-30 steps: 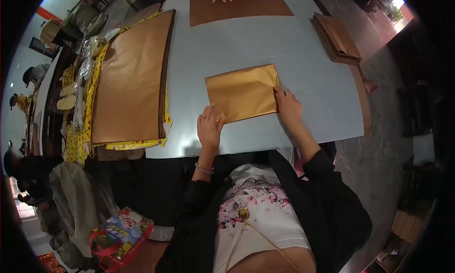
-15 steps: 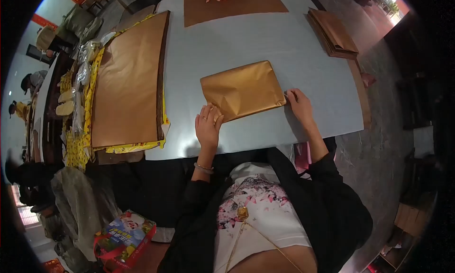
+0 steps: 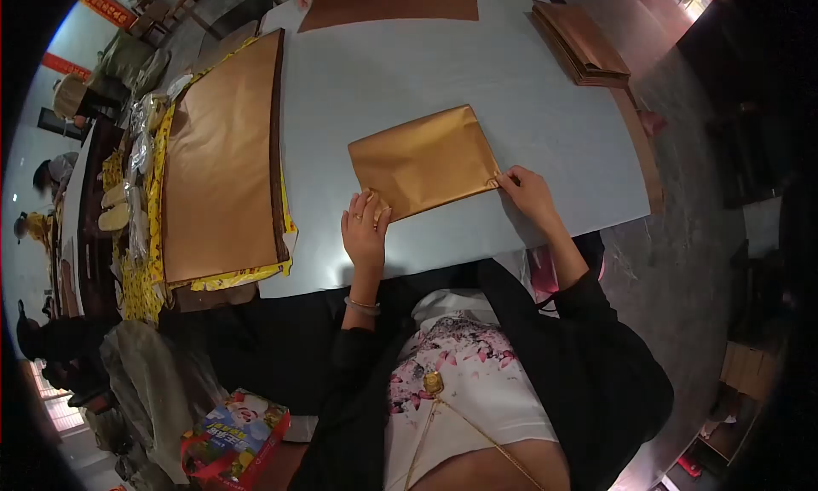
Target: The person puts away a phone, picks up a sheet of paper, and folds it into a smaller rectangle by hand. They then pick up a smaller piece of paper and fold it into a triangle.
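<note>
From where I stand, the broad table with the pale grey-blue top (image 3: 409, 69) is the biggest thing here. A thick rectangular stack of large brown paper sheets (image 3: 223, 163) takes up its left side, and a flat brown paper sheet (image 3: 392, 3) lies along its far edge.

Near the middle, towards the seated person, lies a folded rectangle of shiny gold paper (image 3: 426, 158), well apart from the pile of folded brown paper (image 3: 584, 48) at the far right. As I read it, the step in hand is working the 2 near corners of this gold piece; the next move calls for a steady left side and a careful, light right grip, so the edge stays straight.

The gold rectangle lies flat, its long axis running crosswise before the person, a little askew: the right end sits farther away than the left.

The left hand (image 3: 364, 228) rests at the near-left corner, fingers close together over paper that puckers there; whether the thumb grips from beneath, I cannot tell. The right hand (image 3: 530, 194) reaches the near-right corner, where thumb and fingertips, drawn narrow, seem to pinch just the tip.
</note>
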Tool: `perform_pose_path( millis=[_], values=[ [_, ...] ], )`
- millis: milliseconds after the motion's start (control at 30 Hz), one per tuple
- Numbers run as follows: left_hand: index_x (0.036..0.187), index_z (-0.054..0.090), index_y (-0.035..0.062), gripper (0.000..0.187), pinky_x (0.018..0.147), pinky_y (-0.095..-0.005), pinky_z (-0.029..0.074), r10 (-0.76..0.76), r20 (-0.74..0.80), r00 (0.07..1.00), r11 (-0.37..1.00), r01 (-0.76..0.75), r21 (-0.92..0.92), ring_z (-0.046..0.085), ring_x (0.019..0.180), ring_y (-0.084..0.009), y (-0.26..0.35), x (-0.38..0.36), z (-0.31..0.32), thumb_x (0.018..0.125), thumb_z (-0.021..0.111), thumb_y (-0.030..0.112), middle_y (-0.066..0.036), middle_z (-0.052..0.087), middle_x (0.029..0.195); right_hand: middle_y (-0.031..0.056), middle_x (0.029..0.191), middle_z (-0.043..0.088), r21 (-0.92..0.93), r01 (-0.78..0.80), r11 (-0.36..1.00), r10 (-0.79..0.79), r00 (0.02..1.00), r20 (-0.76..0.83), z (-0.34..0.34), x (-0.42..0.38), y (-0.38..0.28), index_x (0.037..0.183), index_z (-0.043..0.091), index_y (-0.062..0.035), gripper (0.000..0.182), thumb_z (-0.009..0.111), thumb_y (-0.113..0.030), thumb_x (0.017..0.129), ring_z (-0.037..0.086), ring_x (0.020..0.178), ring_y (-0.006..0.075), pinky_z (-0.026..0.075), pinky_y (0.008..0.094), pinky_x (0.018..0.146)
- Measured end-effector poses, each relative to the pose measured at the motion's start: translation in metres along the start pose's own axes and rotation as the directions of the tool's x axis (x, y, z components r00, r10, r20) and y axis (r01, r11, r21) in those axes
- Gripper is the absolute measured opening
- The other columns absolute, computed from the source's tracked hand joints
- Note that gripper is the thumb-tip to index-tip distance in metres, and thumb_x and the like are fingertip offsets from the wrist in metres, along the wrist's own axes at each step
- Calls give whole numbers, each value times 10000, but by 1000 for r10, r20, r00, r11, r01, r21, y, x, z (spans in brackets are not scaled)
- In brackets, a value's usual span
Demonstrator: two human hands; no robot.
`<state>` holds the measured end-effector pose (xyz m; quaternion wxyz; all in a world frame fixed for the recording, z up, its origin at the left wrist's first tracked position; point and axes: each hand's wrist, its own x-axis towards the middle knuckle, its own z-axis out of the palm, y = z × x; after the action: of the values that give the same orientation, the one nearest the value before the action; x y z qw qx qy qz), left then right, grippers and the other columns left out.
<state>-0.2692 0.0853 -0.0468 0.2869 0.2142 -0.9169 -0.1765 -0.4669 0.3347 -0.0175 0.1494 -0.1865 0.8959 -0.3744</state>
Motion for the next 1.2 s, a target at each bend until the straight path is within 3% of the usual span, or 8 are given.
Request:
perform_pose_path(
  millis=[133, 567, 667, 767, 833, 1000, 1100, 1200],
  values=[
    [1136, 608, 124, 326, 1009, -444, 352, 14, -16, 1000, 1000, -13, 18, 477, 1233, -261, -4, -1, 1, 852, 643, 280, -18, 549, 1285, 144, 772, 650, -77, 8, 997, -12, 999, -48, 2, -3, -5, 858, 632, -41, 307, 566, -341, 869, 613, 734, 344, 468, 412, 645],
    [1201, 601, 130, 344, 1027, -431, 319, -1, 50, 999, 1000, 1, 6, 469, 1245, -269, -3, 1, -4, 887, 613, 270, -31, 542, 1312, 149, 846, 627, -125, 39, 991, -44, 998, -41, -7, -5, 9, 922, 559, -52, 175, 563, -216, 861, 603, 790, 346, 474, 416, 684],
    [1194, 603, 125, 343, 1023, -427, 321, 4, 57, 998, 1000, -6, 31, 472, 1241, -265, -3, 1, -3, 884, 614, 271, -29, 546, 1308, 135, 844, 625, 36, 24, 999, -21, 998, -66, -8, -9, 9, 956, 570, -56, 163, 555, -188, 860, 604, 781, 334, 477, 409, 695],
    [1176, 610, 119, 332, 1020, -429, 322, 10, 59, 998, 1000, -11, 16, 467, 1244, -266, -4, 0, -4, 883, 613, 277, -29, 544, 1309, 109, 932, 621, -12, 60, 998, -61, 971, -230, 3, -9, -2, 986, 588, -74, 153, 551, -165, 869, 597, 842, 313, 475, 391, 716],
    [1174, 609, 116, 336, 1019, -430, 321, 21, 59, 998, 998, -24, 52, 463, 1247, -267, -4, 0, -2, 880, 615, 279, -30, 544, 1309, 90, 1051, 595, -240, 226, 944, -304, 878, -371, 14, -11, -19, 995, 598, -81, 147, 557, -159, 878, 572, 939, 292, 463, 375, 760],
    [1179, 603, 118, 351, 1018, -431, 322, 16, 47, 999, 998, -19, 59, 461, 1249, -269, -4, 1, -2, 871, 623, 283, -28, 551, 1300, 88, 1301, 503, -255, 594, 763, -637, 758, -141, 61, -15, -67, 1215, 553, -75, 342, 539, -200, 898, 470, 1199, 268, 333, 436, 1020],
    [1184, 601, 125, 353, 1019, -429, 319, 11, 54, 998, 999, -14, 42, 457, 1254, -270, -5, 1, -1, 869, 625, 280, -27, 546, 1306, 89, 1463, 347, -288, 696, 658, -707, 703, 82, 91, -22, -91, 1363, 412, -70, 483, 447, -315, 949, 297, 1364, 231, 184, 448, 1118],
    [1144, 610, 128, 350, 1004, -444, 336, 26, 28, 999, 998, -27, 54, 471, 1240, -248, -4, 1, -1, 843, 649, 302, -13, 558, 1279, 99, 1481, 310, -297, 744, 598, -720, 662, 208, 112, -29, -98, 1392, 368, -57, 552, 397, -404, 964, 267, 1374, 255, 170, 458, 1123]
  ],
)
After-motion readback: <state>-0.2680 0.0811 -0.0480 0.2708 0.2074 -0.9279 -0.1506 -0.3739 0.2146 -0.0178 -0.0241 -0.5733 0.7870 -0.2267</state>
